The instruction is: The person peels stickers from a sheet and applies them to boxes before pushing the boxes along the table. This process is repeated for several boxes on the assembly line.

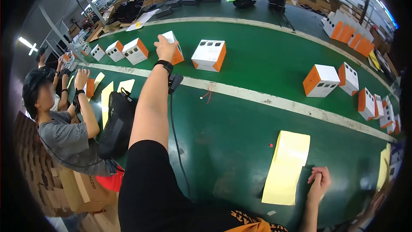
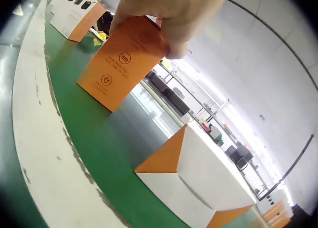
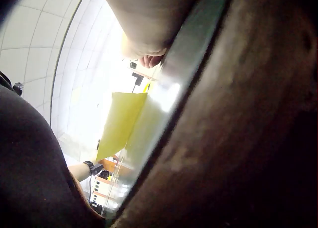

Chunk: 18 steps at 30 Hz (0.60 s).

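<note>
My left hand (image 1: 165,48) reaches far forward and grips a white and orange carton (image 1: 178,56) from above. In the left wrist view its fingers and thumb (image 2: 174,37) straddle the carton's top, and the printed orange side (image 2: 124,64) faces the camera. The carton's base is right at the green belt (image 1: 253,66). Just to its right sits another white and orange carton (image 1: 209,53). My right hand (image 1: 319,182) lies at the near table, loosely curled and holding nothing, beside a folded yellow sheet (image 1: 286,167). The right wrist view shows that hand (image 3: 149,49) partly, beyond the sheet (image 3: 123,121).
Several similar cartons (image 1: 135,51) line the belt at left, and more (image 1: 322,80) at right. A pale strip (image 1: 257,99) edges the belt. A black bag (image 1: 116,116) lies at left near a seated person (image 1: 64,124). A cable (image 1: 176,146) trails from my left wrist.
</note>
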Each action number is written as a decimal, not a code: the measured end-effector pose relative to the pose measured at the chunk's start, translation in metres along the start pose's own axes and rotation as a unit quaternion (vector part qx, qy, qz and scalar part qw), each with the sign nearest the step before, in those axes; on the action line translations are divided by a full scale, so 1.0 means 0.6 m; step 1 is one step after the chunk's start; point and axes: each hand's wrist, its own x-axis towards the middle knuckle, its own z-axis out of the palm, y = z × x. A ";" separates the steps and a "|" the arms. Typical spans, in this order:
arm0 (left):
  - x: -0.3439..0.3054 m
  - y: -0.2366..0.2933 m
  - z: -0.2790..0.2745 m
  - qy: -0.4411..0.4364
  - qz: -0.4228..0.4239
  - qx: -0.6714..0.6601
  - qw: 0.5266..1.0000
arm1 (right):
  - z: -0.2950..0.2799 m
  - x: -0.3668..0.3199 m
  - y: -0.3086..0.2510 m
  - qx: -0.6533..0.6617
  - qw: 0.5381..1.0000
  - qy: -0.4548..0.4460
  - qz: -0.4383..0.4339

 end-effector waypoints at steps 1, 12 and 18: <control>0.001 -0.010 -0.011 -0.003 -0.014 -0.042 0.999 | 0.004 0.000 -0.004 0.011 1.000 0.003 0.006; -0.255 0.085 -0.348 -0.324 0.103 -0.354 0.871 | 0.008 0.007 0.001 0.070 0.997 -0.006 -0.009; -0.517 0.212 -0.393 -0.270 0.489 0.105 0.822 | -0.004 -0.011 -0.023 -0.017 0.990 -0.021 -0.136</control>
